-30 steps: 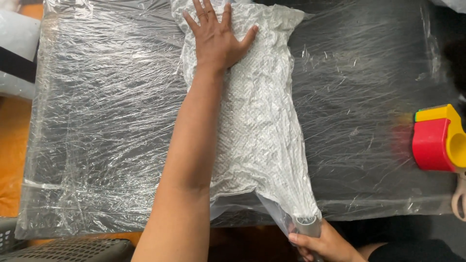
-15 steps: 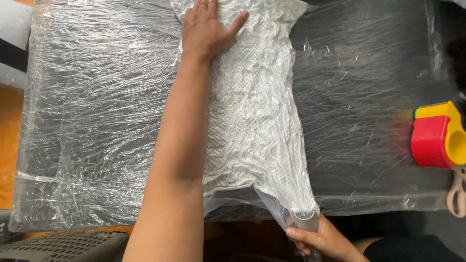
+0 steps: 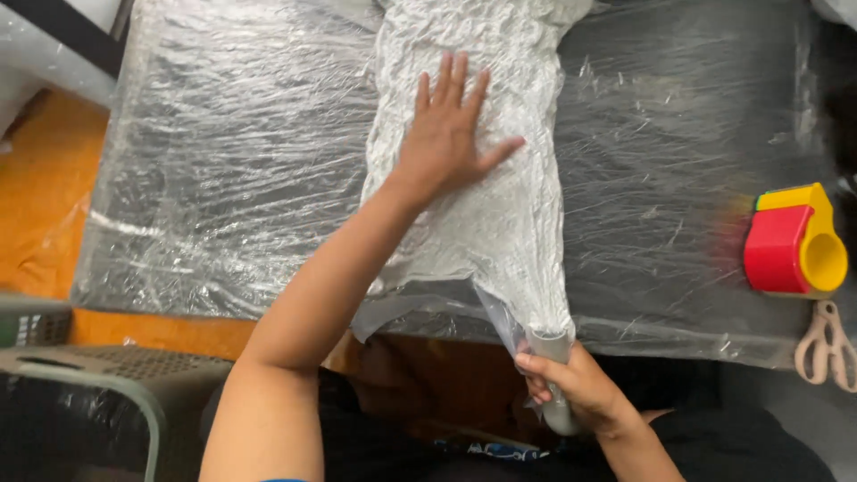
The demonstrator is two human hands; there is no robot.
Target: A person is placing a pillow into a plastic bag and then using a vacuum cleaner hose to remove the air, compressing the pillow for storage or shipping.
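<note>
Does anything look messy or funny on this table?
Yes, a little. The white wrinkly bag is crumpled all over and lies slanted, its near end hanging off the table's plastic-wrapped top. The left hand presses it flat; the right hand grips its grey tube end. Nothing looks spilled or broken.

a dark table (image 3: 696,134) wrapped in shiny plastic film, orange floor (image 3: 40,214) left, grey basket (image 3: 107,384) below.

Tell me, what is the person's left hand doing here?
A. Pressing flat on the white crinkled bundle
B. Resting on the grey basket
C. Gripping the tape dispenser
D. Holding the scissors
A: the left hand lies open-palmed on the white crinkled bundle atop the plastic-wrapped table.
</note>
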